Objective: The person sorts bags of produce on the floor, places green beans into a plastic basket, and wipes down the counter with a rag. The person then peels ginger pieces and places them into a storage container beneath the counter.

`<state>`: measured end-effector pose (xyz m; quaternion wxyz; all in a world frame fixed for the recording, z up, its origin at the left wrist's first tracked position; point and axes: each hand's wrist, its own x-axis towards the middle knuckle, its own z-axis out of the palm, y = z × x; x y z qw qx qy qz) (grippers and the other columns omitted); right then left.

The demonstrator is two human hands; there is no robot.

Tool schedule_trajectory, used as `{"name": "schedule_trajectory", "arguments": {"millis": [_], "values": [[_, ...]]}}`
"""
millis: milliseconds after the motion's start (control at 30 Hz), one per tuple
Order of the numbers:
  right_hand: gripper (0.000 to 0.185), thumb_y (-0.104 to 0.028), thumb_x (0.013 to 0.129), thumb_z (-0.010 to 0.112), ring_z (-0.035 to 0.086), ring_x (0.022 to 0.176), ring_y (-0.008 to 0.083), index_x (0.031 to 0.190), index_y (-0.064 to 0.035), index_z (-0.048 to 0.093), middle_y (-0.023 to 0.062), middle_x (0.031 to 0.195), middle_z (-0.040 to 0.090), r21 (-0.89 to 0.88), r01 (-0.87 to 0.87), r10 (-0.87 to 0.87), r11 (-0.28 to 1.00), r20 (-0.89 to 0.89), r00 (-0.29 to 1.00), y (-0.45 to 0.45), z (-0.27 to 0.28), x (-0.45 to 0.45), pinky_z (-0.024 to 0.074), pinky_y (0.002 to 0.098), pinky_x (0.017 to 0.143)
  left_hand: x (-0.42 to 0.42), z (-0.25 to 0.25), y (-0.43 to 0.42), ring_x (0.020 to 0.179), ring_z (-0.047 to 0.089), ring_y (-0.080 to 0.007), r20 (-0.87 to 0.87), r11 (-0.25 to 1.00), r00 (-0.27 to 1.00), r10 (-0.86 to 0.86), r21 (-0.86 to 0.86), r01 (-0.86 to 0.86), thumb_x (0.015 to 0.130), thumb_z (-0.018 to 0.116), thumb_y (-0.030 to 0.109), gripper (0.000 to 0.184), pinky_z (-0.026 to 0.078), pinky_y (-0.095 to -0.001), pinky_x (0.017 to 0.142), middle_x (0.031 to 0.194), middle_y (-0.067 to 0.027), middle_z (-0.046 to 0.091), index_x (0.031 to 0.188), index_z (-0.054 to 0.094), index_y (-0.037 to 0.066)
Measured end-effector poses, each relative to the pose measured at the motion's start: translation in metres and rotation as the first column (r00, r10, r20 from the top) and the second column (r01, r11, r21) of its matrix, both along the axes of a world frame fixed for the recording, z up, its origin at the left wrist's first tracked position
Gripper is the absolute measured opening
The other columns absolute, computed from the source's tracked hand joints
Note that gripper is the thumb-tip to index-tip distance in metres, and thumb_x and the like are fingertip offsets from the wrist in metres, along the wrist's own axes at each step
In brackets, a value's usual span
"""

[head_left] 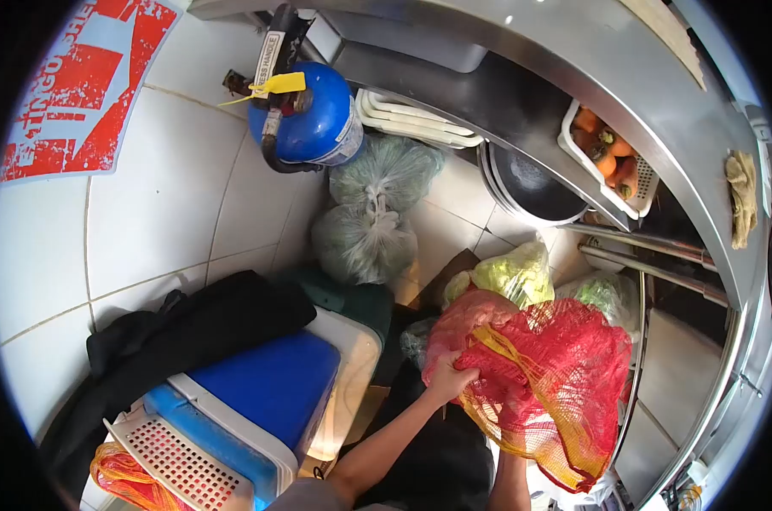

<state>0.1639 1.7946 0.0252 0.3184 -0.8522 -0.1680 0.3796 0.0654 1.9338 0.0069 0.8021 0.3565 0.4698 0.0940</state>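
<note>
Left hand [452, 380] pinched the loose red-and-yellow plastic mesh sack [565, 366] near its edge, right in front of the body. Right hand was hidden behind it; couldn't tell grip. Weave looked snag-prone; gathering folds evenly seemed best. White perforated plastic basket [648, 177] held orange carrots [605, 160]; knotted translucent plastic bags [365, 244], something green.

Extinguisher label [268, 66] reads "PRESS HANDLE"; red sign [88, 78] partly reads "TING".

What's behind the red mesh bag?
A bag of pale greens and another plastic bag show past its far edge; the red mesh bag hides the rest and the right hand.
</note>
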Motion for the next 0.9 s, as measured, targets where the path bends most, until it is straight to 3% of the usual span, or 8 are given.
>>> {"name": "schedule_trajectory", "arguments": {"millis": [167, 333, 433, 567, 700, 800, 833, 900], "values": [[0.066, -0.020, 0.067, 0.064, 0.035, 0.116, 0.0336, 0.124, -0.0017, 0.036, 0.0192, 0.125, 0.038, 0.038, -0.052, 0.053, 0.998, -0.026, 0.998, 0.011, 0.023, -0.026, 0.0327, 0.0431, 0.091, -0.020, 0.048, 0.023, 0.063, 0.056, -0.0091, -0.069, 0.977, 0.975, 0.212, 0.004, -0.212, 0.062, 0.055, -0.003, 0.023, 0.045, -0.0229, 0.058, 0.072, -0.0021, 0.061, 0.084, 0.062, -0.003], [0.065, -0.019, 0.067, 0.063, 0.035, 0.115, 0.0335, 0.123, -0.0015, 0.037, 0.0191, 0.124, 0.038, 0.126, -0.105, 0.110, 0.987, -0.041, 0.993, 0.052, 0.047, -0.072, 0.0334, 0.0432, 0.091, -0.060, 0.129, 0.061, 0.062, 0.056, -0.0105, -0.085, 0.868, 0.876, 0.475, 0.211, -0.450, 0.057, 0.051, -0.009, 0.022, 0.045, -0.0236, 0.057, 0.069, -0.0028, 0.061, 0.075, 0.061, -0.002], [0.065, -0.019, 0.066, 0.063, 0.036, 0.115, 0.0334, 0.123, -0.0014, 0.037, 0.0190, 0.124, 0.038, 0.213, -0.171, 0.183, 0.962, -0.036, 0.982, 0.098, 0.049, -0.106, 0.0337, 0.0433, 0.090, -0.081, 0.166, 0.086, 0.062, 0.057, -0.0123, -0.021, 0.647, 0.721, 0.693, 0.460, -0.609, 0.059, 0.050, -0.008, 0.019, 0.046, -0.0244, 0.058, 0.071, -0.0026, 0.060, 0.075, 0.059, -0.001], [0.064, -0.019, 0.066, 0.063, 0.036, 0.115, 0.0333, 0.123, -0.0012, 0.038, 0.0190, 0.124, 0.039, 0.324, -0.269, 0.277, 0.907, 0.020, 0.961, 0.179, 0.035, -0.151, 0.0343, 0.0434, 0.090, -0.094, 0.181, 0.126, 0.085, 0.055, -0.0153, 0.206, 0.238, 0.432, 0.878, 0.594, -0.768, 0.076, 0.057, 0.004, 0.028, 0.045, -0.0299, 0.076, 0.100, -0.0050, 0.055, 0.103, 0.050, 0.003], [0.063, -0.018, 0.066, 0.063, 0.036, 0.115, 0.0332, 0.122, -0.0011, 0.038, 0.0189, 0.123, 0.039, 0.400, -0.365, 0.348, 0.841, 0.117, 0.930, 0.257, 0.017, -0.190, 0.0348, 0.0435, 0.089, -0.125, 0.174, 0.139, 0.122, 0.027, -0.0288, -0.076, 0.273, 0.513, 0.855, 0.907, -0.320, 0.089, 0.040, 0.028, 0.051, 0.031, -0.0411, 0.097, 0.135, -0.0160, 0.022, 0.131, 0.019, 0.010], [0.063, -0.018, 0.066, 0.063, 0.036, 0.114, 0.0332, 0.122, -0.0009, 0.039, 0.0188, 0.123, 0.039, 0.430, -0.426, 0.363, 0.796, 0.223, 0.905, 0.295, 0.005, -0.211, 0.0352, 0.0435, 0.089, -0.088, 0.170, 0.149, 0.126, 0.020, -0.0292, 0.162, 0.015, 0.276, 0.948, 0.839, -0.544, 0.087, 0.040, 0.036, 0.057, 0.016, -0.0441, 0.102, 0.137, -0.0179, 0.015, 0.133, 0.019, 0.009], [0.063, -0.018, 0.066, 0.063, 0.036, 0.114, 0.0331, 0.122, -0.0009, 0.039, 0.0188, 0.123, 0.039, 0.431, -0.441, 0.354, 0.787, 0.269, 0.896, 0.303, -0.001, -0.213, 0.0353, 0.0435, 0.089, -0.101, 0.151, 0.146, 0.126, 0.018, -0.0319, -0.039, 0.117, 0.488, 0.872, 0.985, -0.131, 0.084, 0.045, 0.035, 0.060, 0.015, -0.0457, 0.102, 0.138, -0.0190, 0.013, 0.133, 0.022, 0.008], [0.062, -0.018, 0.066, 0.063, 0.037, 0.114, 0.0331, 0.121, -0.0008, 0.039, 0.0188, 0.123, 0.040, 0.381, -0.513, 0.383, 0.769, 0.367, 0.848, 0.310, -0.020, -0.209, 0.0355, 0.0436, 0.088, -0.104, 0.123, 0.158, 0.126, 0.018, -0.0343, -0.529, 0.315, 0.522, 0.669, 0.838, 0.446, 0.084, 0.047, 0.033, 0.060, 0.016, -0.0441, 0.102, 0.139, -0.0178, 0.011, 0.133, 0.022, 0.008]]}}
